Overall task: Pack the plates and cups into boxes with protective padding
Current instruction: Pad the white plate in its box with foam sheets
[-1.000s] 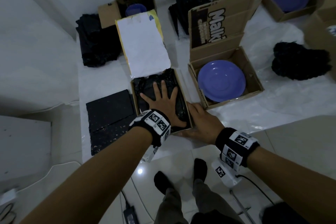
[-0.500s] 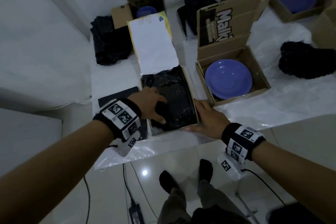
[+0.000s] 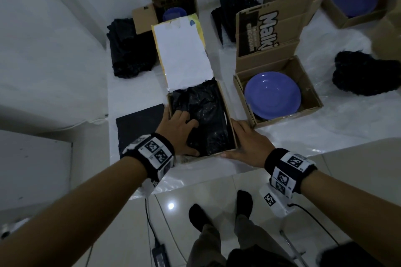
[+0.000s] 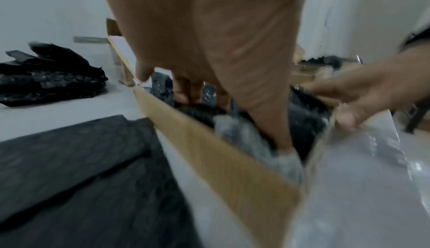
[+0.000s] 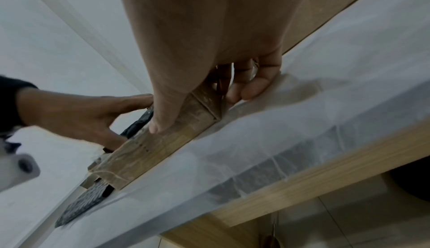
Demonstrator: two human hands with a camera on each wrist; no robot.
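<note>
A small cardboard box with a white lid flap standing open holds crumpled black padding. My left hand reaches into the box's near left part. Its fingers and thumb press down on the padding beside the box wall. My right hand grips the box's near right corner, thumb on the front face and fingers along the side. A purple plate lies uncovered in the Malkist box to the right.
A flat black sheet lies left of the box. Black padding piles sit at the back left and far right. More boxes with blue dishes stand at the back. A cable and adapter lie by my feet.
My left hand left the middle of the padding, swung to the box's left edge, and now presses the padding at the near left. The right hand stayed on the corner.
</note>
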